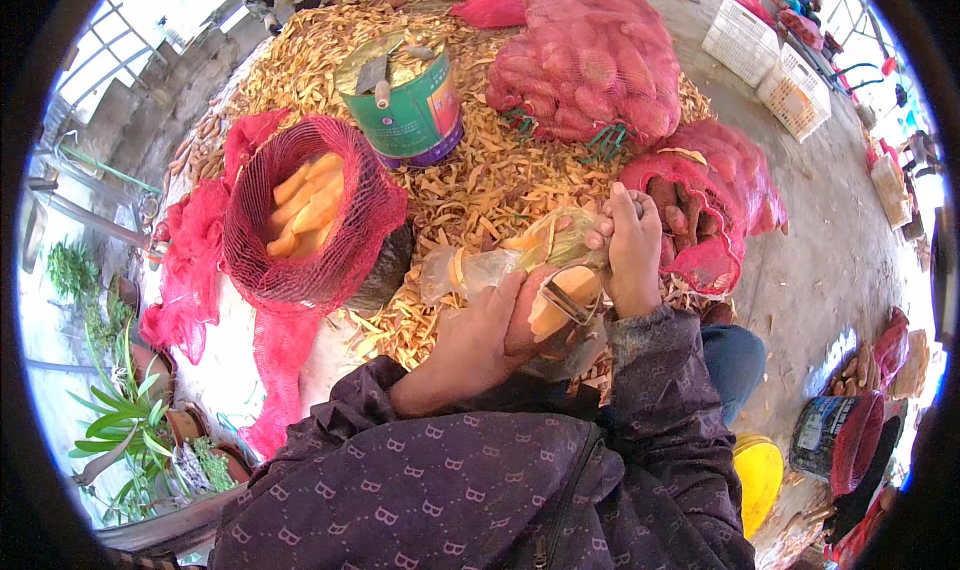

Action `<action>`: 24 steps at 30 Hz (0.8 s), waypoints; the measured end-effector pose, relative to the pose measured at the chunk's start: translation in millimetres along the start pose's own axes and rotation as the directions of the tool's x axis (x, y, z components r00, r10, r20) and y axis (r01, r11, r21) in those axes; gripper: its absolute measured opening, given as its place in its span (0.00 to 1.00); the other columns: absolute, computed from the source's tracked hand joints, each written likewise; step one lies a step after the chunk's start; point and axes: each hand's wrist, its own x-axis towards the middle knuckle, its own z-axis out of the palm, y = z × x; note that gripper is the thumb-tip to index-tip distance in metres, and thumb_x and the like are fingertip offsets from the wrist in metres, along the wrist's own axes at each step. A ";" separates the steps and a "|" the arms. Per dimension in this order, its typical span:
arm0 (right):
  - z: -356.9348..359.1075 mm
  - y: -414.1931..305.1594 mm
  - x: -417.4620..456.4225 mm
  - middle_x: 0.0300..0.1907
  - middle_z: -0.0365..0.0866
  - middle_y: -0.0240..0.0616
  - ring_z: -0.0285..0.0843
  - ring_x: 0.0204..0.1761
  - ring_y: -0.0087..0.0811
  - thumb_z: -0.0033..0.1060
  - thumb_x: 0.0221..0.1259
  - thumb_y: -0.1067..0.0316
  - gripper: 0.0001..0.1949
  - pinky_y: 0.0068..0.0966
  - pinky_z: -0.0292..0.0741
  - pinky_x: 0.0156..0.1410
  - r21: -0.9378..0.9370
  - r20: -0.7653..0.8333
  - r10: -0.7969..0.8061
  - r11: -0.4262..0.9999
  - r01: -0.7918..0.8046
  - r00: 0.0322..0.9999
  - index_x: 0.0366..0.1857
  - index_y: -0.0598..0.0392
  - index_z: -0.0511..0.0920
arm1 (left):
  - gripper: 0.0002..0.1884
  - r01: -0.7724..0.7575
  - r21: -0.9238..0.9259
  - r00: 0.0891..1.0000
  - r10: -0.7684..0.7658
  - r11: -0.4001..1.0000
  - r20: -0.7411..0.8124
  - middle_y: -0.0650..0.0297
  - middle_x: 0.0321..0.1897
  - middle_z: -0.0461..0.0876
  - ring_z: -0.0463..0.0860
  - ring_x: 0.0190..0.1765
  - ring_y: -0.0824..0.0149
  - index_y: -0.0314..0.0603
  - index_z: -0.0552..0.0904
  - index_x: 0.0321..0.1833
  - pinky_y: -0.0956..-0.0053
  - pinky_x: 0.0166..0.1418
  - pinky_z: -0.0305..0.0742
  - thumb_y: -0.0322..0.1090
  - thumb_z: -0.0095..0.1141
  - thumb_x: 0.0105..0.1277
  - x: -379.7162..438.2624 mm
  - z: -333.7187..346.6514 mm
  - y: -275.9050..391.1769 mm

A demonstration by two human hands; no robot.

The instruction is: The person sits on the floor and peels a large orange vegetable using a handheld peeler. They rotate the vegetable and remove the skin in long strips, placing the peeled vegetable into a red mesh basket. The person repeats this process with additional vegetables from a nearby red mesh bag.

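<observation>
In front of my body, my left hand (478, 334) holds a partly peeled sweet potato (562, 305), pale orange where the reddish skin is gone. A metal peeler (568, 304) lies across that bare flesh, and my right hand (634, 251) grips it; its handle is mostly hidden. Crumpled translucent plastic (480, 268) and a yellowish-green wrap (559, 236) lie just beyond my hands. Left of them, a bucket lined with red mesh (319, 289) contains several peeled sweet potatoes (309, 206). Right of my right hand, an opened red mesh sack (712, 259) shows unpeeled ones (679, 214).
Peelings (487, 187) cover the ground ahead. On them stand a green tin (401, 124) with a cleaver-like blade (371, 73) on top and a full mesh sack (585, 60). A yellow bucket (757, 480) is at right, potted plants (120, 420) at left. Other people are farther off.
</observation>
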 end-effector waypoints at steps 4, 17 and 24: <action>-33.4 6.8 30.4 0.22 0.65 0.29 0.64 0.17 0.21 0.54 0.69 0.60 0.12 0.22 0.65 0.17 -0.169 -0.029 -0.103 0.981 0.096 0.994 0.38 0.52 0.63 | 0.36 -0.064 0.022 0.997 0.064 0.998 -0.032 0.44 0.47 0.76 0.78 0.48 0.40 0.39 0.62 0.67 0.52 0.48 0.74 0.39 0.63 0.57 1.7 2.4 0.9; -13.9 -4.0 -13.3 0.24 0.65 0.28 0.64 0.21 0.19 0.52 0.71 0.61 0.09 0.20 0.67 0.23 0.171 -0.060 -0.156 0.972 0.164 0.986 0.38 0.50 0.64 | 0.40 0.147 -0.271 0.988 -0.131 0.951 0.079 0.49 0.53 0.77 0.78 0.57 0.53 0.39 0.63 0.67 0.64 0.60 0.73 0.35 0.70 0.50 7.0 -0.5 7.9; -83.9 -23.6 43.7 0.20 0.65 0.30 0.64 0.18 0.22 0.51 0.71 0.59 0.11 0.20 0.65 0.17 -0.015 -0.394 -0.269 0.958 0.286 0.879 0.35 0.49 0.62 | 0.41 0.012 -0.348 1.000 -0.010 0.937 0.006 0.48 0.53 0.78 0.80 0.56 0.53 0.39 0.64 0.67 0.64 0.58 0.74 0.41 0.70 0.51 8.9 3.1 -10.5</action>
